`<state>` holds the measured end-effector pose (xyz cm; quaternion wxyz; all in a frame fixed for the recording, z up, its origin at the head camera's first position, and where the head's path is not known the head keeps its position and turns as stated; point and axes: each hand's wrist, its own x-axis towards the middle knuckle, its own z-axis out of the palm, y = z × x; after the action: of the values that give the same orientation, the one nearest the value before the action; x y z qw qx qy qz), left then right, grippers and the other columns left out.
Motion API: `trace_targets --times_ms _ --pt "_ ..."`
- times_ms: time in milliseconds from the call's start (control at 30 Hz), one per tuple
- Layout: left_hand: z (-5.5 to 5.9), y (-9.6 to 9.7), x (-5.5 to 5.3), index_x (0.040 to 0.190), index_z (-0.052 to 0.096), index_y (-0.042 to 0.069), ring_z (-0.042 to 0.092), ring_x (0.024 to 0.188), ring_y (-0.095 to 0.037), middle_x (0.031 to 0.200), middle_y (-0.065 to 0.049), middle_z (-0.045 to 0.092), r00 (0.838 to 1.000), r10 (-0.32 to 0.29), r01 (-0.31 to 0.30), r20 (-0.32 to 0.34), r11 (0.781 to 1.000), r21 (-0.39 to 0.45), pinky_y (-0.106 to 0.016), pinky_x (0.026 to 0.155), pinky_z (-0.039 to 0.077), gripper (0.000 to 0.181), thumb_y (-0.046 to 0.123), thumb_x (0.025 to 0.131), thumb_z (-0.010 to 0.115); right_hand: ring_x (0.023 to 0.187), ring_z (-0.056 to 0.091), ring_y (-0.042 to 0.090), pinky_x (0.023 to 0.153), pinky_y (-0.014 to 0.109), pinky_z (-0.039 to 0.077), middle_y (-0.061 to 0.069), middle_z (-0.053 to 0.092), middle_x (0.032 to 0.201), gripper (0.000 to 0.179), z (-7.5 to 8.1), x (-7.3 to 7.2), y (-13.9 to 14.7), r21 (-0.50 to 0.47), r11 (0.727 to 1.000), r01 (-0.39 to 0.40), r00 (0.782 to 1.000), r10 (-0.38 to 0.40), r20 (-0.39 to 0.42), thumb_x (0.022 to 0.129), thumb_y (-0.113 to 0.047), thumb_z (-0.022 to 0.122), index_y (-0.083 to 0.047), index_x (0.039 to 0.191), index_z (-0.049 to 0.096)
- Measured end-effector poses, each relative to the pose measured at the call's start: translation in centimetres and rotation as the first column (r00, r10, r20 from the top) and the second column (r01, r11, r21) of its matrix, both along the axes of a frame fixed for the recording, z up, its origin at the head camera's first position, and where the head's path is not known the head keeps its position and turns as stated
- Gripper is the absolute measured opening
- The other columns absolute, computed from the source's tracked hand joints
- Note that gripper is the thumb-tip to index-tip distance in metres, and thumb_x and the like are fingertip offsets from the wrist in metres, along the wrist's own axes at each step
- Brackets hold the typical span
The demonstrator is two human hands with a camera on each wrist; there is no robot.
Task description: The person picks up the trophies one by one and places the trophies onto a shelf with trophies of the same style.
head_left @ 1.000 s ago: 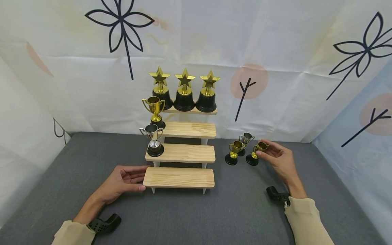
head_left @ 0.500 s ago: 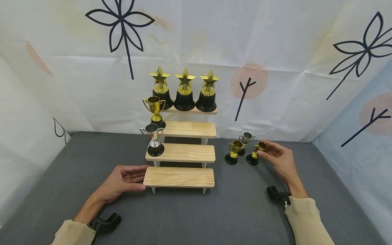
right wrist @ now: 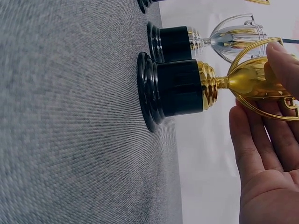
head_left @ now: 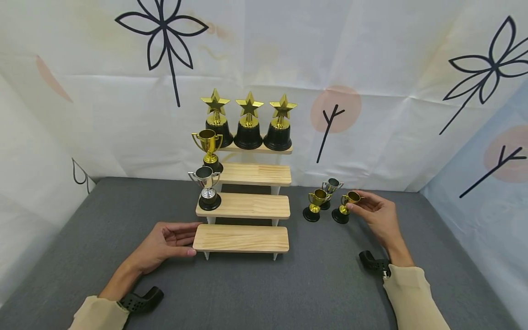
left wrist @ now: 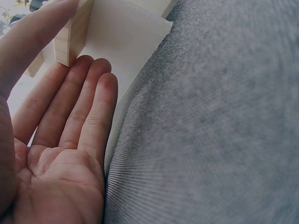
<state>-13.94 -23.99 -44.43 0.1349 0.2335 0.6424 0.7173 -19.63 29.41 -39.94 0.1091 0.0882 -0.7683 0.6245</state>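
Note:
My right hand [head_left: 378, 219] holds a small gold trophy cup [head_left: 350, 200] by its bowl, thumb on one side and fingers on the other. The cup's black base [right wrist: 180, 87] stands upright on the grey table. Close by stand another gold trophy cup [head_left: 317, 200] and a silver trophy cup [right wrist: 233, 41]. My left hand [head_left: 158, 245] rests at the left end of the lowest board of a stepped wooden shelf [head_left: 241, 239]. In the left wrist view its fingers [left wrist: 70, 105] are nearly straight, fingertips right at the wooden board [left wrist: 74, 35].
Several star trophies [head_left: 249, 123] fill the top board. A gold cup [head_left: 209, 146] and a silver cup [head_left: 207, 183] stand at the left ends of the two boards below. A patterned white cloth [head_left: 383, 137] hangs behind the grey table [head_left: 247, 293].

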Motion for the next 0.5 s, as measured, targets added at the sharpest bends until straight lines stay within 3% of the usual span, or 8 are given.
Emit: trace_targets --times_ms 500 --pt "0.10 -0.01 0.03 0.138 0.037 -0.028 0.063 0.122 -0.020 0.134 -0.007 0.065 1.000 -0.007 0.007 0.002 1.000 -0.003 -0.035 0.100 0.054 0.066 -0.016 0.084 0.072 0.097 0.071 0.004 0.081 0.017 0.060 -0.009 0.074 0.103 0.046 0.22 0.13 0.03 -0.023 0.999 0.027 0.999 -0.027 -0.030 0.086 0.007 0.078 0.015 0.127 0.061"
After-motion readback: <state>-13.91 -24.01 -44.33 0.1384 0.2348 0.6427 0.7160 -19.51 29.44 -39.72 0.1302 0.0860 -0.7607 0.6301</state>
